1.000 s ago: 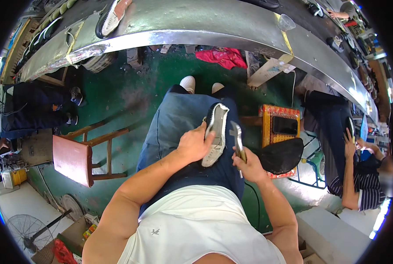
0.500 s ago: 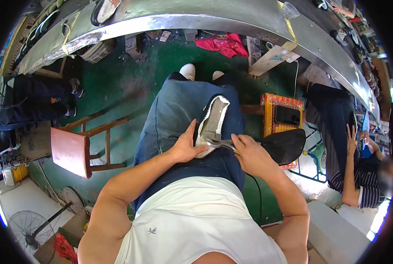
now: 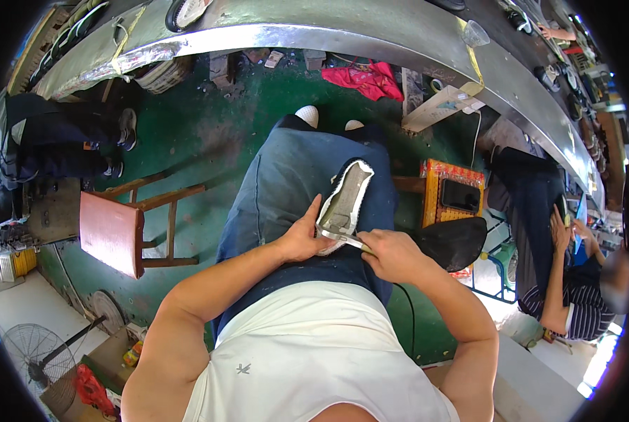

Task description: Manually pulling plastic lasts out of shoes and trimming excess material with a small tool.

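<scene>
A shoe upper [image 3: 352, 191] lies bottom-up across my lap, its grey sole board ringed by a white edge with dark fabric outside. My left hand [image 3: 302, 237] grips its near left side, thumb stretched up along the edge. In my right hand [image 3: 395, 254] is a pair of metal pliers [image 3: 347, 240], held by the handles. The jaws reach leftward onto the near end of the upper; whether they bite the edge cannot be made out.
Ahead runs a long metal bench [image 3: 286, 36] with a shoe [image 3: 186, 13] on it. To the left stands a red-topped stool [image 3: 110, 232]; to the right, a phone [image 3: 461, 194] on a yellow stool and a black seat [image 3: 455, 243]. A co-worker [image 3: 575, 295] sits far right; another person's legs [image 3: 68, 133] show at left.
The pliers have turned and shifted left over the upper's near end, and my right hand has moved left and slightly lower. The upper is tilted slightly more to the right.
</scene>
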The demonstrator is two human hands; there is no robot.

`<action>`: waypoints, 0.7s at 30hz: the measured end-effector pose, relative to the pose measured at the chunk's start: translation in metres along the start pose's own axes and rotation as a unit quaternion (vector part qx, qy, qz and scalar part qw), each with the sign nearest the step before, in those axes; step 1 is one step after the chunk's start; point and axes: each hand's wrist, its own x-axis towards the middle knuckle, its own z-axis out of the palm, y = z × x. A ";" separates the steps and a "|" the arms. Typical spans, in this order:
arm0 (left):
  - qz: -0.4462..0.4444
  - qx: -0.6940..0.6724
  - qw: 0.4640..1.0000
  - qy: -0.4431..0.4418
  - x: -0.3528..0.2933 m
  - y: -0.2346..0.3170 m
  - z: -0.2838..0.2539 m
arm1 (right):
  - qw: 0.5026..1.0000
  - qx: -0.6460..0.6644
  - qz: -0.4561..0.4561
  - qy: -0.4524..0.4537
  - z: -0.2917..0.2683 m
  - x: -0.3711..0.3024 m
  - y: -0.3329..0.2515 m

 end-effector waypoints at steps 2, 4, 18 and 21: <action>-0.019 0.102 0.995 0.014 -0.005 0.018 0.005 | 0.998 -0.032 0.006 0.060 -0.001 -0.010 -0.007; -0.019 0.123 0.992 0.026 -0.008 0.019 0.009 | 0.994 -0.088 0.006 0.059 0.000 -0.013 -0.013; -0.004 0.077 0.997 -0.002 -0.004 -0.004 0.018 | 0.950 -0.095 0.157 -0.254 -0.071 0.039 -0.054; 0.020 0.076 0.997 0.017 -0.003 -0.022 0.013 | 0.917 -0.119 0.149 -0.350 -0.075 0.057 -0.056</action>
